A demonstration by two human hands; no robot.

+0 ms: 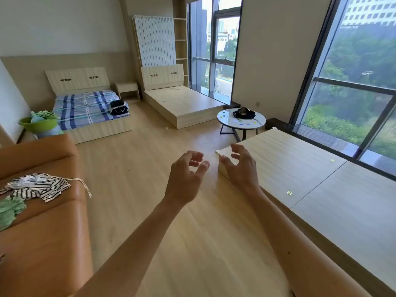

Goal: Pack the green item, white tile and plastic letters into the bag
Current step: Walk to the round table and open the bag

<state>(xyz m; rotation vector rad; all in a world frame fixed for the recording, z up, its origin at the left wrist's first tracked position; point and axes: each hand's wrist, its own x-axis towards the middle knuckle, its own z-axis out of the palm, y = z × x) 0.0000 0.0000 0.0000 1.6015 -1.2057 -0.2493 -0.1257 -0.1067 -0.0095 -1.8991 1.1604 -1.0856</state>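
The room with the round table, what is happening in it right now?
A person holds out both bare hands, left hand and right hand, open and empty above the wooden floor. Nothing is packed yet. Across the room, a round white table carries a dark bag and small coloured pieces, too small to identify.

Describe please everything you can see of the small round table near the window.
The round table has a glossy white top and thin dark metal legs. It stands upright on the wooden floor, between the bare bed platform and the window. A dark bag lies on it, with small coloured pieces scattered around, too small to identify. Neither hand touches it.
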